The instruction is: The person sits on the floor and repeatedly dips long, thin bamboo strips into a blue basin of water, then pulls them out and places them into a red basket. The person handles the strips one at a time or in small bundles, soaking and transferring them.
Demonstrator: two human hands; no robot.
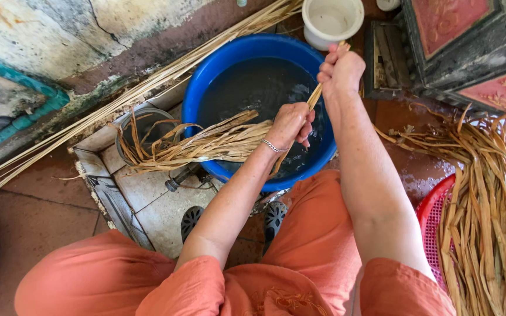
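My left hand [291, 124] grips a bundle of dried tan plant strips [200, 143] over the rim of a blue basin [218, 64] filled with dark water. The bundle's loose ends fan out to the left, past the basin. My right hand [341, 70] is raised above the basin's right side and pinches the upper end of a strip [315, 93] that runs down toward the left hand. A silver bracelet circles my left wrist.
A big heap of dried strips [493, 199] lies on a red basket [431, 213] at the right. Long thin canes [147, 85] lean along the wall. A white pot [332, 20] stands behind the basin, a dark carved cabinet [469, 47] at top right.
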